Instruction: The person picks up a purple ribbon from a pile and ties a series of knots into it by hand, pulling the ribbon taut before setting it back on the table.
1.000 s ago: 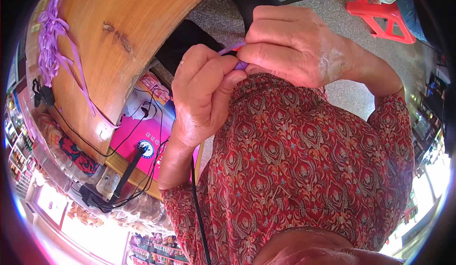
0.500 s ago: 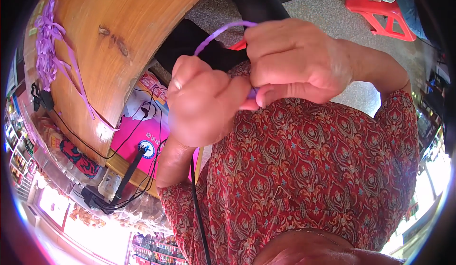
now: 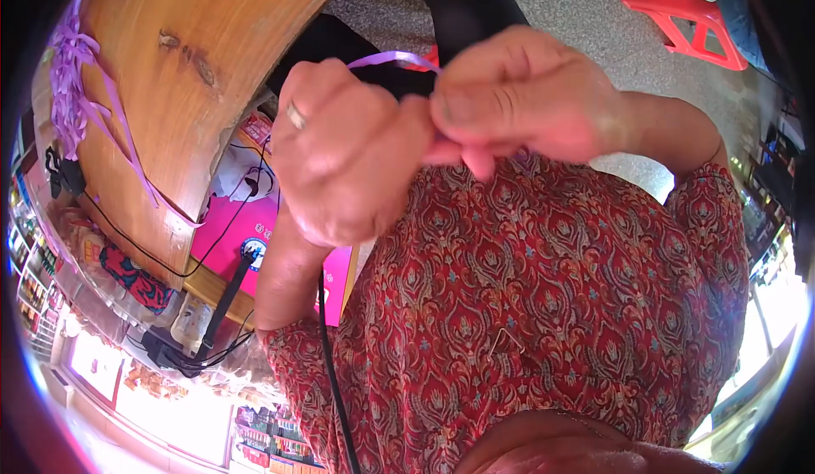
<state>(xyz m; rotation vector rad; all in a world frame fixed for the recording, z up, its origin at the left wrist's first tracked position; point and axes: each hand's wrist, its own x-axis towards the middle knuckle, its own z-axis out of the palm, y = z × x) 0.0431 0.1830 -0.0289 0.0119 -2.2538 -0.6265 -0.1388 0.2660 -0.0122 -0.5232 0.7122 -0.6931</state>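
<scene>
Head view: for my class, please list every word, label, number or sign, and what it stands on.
Pink panel: small pale characters, wording not copied here.
Round blue-and-white emblem on it: any lettering is too small to read.
Red-and-white packet: print too small.
Shelved goods: too blurred.
Looped purple strip: no lettering visible.

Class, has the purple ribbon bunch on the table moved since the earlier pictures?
No. Against the dark knot in the wooden table, the ribbon bunch shows no clear shift either way.
</scene>
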